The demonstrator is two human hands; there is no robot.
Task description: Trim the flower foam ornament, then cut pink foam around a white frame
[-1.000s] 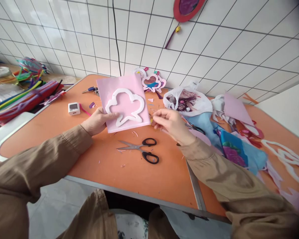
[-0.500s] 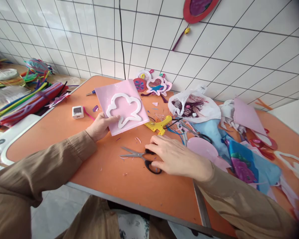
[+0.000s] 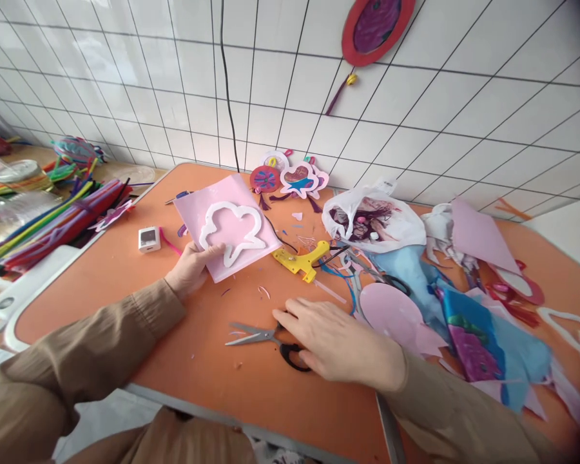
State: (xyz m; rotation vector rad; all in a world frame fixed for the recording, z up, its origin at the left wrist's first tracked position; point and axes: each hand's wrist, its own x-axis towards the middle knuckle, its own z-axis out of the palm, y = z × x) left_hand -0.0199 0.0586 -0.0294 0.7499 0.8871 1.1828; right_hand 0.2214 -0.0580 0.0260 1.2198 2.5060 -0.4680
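Observation:
My left hand point(image 3: 191, 267) grips the lower left edge of a square pink sheet point(image 3: 217, 193), thumb on top. A white cloud-shaped outline frame point(image 3: 256, 241) lies flat against the sheet under that thumb. My right hand point(image 3: 336, 341) is over the black handles of a pair of scissors point(image 3: 265, 336), fingers curved around them and thumb by the near loop. The far loop is mostly hidden beneath the fingers. The blades rest low at the orange table, slightly apart, pointing left. A yellow glue gun point(image 3: 302, 260) lies just beyond my right hand.
A white plastic bag point(image 3: 406, 225) of dark red threads stands behind, with pink cutouts point(image 3: 391, 312) and blue fabric point(image 3: 526, 354) to the right. Finished ornaments point(image 3: 297, 177) lie by the wall. A white box point(image 3: 149, 238) and bundled pipe cleaners point(image 3: 72, 222) are left.
The view has tilted up a little. My right hand and the scissors have shifted slightly toward me on the table. My left hand keeps hold of the sheet and frame.

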